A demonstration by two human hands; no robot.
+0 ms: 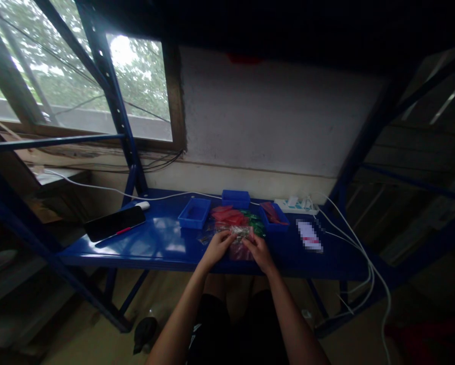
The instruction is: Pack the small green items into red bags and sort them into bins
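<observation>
Near the front edge of the blue table, a clear plastic bag [241, 249] with a reddish tint is held between both hands. My left hand [220, 245] pinches its upper left side, and my right hand [260, 250] grips its right side. Small contents near the bag's top are too blurred to name. Just behind the hands lie red packets [229, 216] in a pile, with green packets [255, 222] to their right. A blue tray [195, 213] stands to the left; another blue tray [283, 226] at the right holds reddish packets [272, 212].
A third blue tray [235, 197] sits at the back. A dark tablet-like device [115, 223] lies at the left of the blue table [136, 252]. At the right are a power strip [296, 205], white cables [349, 235] and a blurred-out pale item [309, 236].
</observation>
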